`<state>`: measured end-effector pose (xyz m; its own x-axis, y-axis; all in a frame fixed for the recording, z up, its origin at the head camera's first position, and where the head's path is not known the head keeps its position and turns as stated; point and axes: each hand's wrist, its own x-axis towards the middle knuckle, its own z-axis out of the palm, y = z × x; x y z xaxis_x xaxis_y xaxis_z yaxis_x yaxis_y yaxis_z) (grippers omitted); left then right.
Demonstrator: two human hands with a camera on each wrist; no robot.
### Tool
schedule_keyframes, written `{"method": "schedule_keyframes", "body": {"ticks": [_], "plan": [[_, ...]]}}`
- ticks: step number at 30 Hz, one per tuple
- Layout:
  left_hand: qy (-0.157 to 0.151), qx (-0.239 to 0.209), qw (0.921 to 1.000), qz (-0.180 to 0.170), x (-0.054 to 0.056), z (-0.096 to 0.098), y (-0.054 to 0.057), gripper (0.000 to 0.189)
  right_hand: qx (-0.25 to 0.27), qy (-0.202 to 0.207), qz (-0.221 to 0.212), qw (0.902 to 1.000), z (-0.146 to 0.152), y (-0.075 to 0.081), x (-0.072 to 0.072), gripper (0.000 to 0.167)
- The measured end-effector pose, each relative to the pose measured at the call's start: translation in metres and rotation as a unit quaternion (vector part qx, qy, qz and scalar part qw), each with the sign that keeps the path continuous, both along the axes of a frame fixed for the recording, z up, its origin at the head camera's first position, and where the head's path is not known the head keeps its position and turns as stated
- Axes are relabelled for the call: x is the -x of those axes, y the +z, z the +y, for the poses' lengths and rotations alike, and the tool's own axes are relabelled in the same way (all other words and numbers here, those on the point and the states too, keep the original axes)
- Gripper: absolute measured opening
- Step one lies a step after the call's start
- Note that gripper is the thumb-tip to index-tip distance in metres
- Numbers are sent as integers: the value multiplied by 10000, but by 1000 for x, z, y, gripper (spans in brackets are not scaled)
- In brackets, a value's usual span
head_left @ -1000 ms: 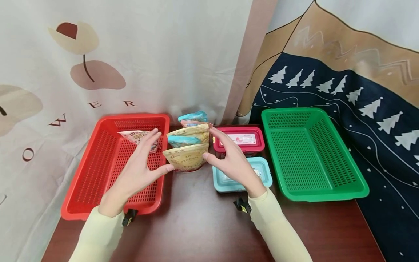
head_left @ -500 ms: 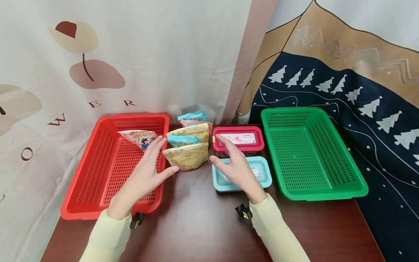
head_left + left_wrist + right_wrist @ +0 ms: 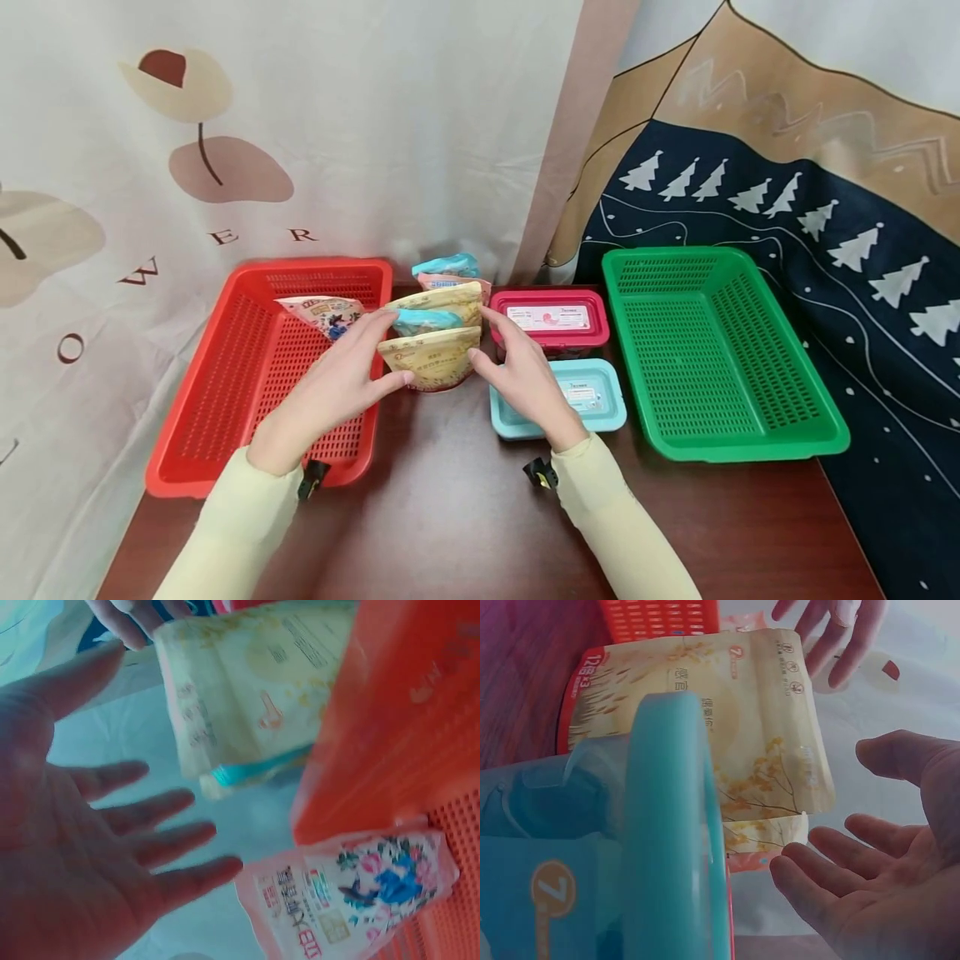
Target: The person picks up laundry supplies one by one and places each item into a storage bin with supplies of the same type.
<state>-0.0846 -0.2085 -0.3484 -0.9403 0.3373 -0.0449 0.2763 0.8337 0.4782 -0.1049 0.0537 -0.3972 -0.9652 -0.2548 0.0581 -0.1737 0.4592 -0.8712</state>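
Note:
A row of stand-up pouches stands in the middle of the table: a yellow pouch (image 3: 433, 360) in front, a blue-topped pouch (image 3: 427, 322) behind it, then another yellow pouch (image 3: 459, 300). My left hand (image 3: 330, 396) is at their left side, fingers spread and nearly straight; the left wrist view shows a gap between it and the yellow pouch (image 3: 247, 690). At the right side is my right hand (image 3: 528, 379), fingers extended, above the light blue lidded box (image 3: 600, 400). The right wrist view shows that palm (image 3: 900, 900) holding nothing, beside the front pouch (image 3: 780, 735).
A red basket (image 3: 180, 400) stands on the left with a pink-and-white pouch (image 3: 321, 313) inside. On the right is a green basket (image 3: 697, 367). A magenta lidded box (image 3: 551, 333) sits behind the blue one. Blue and pink pouches (image 3: 450, 267) stand at the back, near the curtain.
My left hand has shifted right, closer to the pouches. The right hand drew slightly away, then came back in toward them. The pouches stay where they were.

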Motion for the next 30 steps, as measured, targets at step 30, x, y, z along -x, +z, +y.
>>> {"method": "schedule_keyframes", "body": {"ticks": [30], "plan": [[-613, 466, 9969, 137, 36, -7, -19, 37, -401, -86, 382, 9984, -11, -12, 10, 33]]}}
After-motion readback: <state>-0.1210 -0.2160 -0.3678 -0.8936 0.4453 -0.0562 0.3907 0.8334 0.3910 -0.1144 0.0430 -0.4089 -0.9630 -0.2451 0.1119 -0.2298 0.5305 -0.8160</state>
